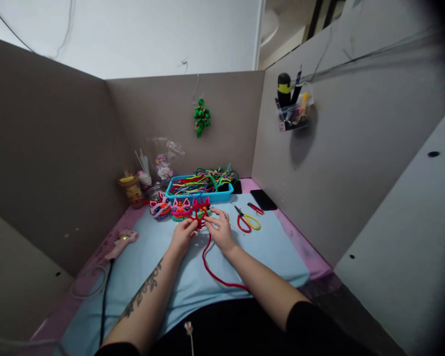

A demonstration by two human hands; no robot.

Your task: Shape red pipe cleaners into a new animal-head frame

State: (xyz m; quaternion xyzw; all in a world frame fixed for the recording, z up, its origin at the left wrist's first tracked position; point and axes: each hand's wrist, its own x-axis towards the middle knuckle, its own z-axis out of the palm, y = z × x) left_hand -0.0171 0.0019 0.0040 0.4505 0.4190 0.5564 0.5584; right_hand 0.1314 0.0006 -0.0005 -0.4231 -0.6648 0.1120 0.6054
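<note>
Between my two hands is a red pipe-cleaner piece (pixel 199 212) shaped like a spoked ring. My left hand (pixel 184 235) pinches its lower left side. The fingers of my right hand (pixel 219 228) are bent against its right side and pressed on it. A long red fuzzy strand (pixel 209 264) hangs from the piece and curves across the cloth toward my right forearm. Just behind the piece stand colourful pipe-cleaner figures with pointed ears, one at the left (pixel 160 206) and one in the middle (pixel 180 209); a third (pixel 201 203) is partly covered by the red piece.
A blue tray (pixel 200 197) of coloured pipe cleaners stands behind. Scissors (pixel 249 222), a small red tool (pixel 255 208) and a black phone (pixel 263 200) lie at the right. A pink glue gun (pixel 122 242) with a black cord rests at the left. Partition walls enclose the table.
</note>
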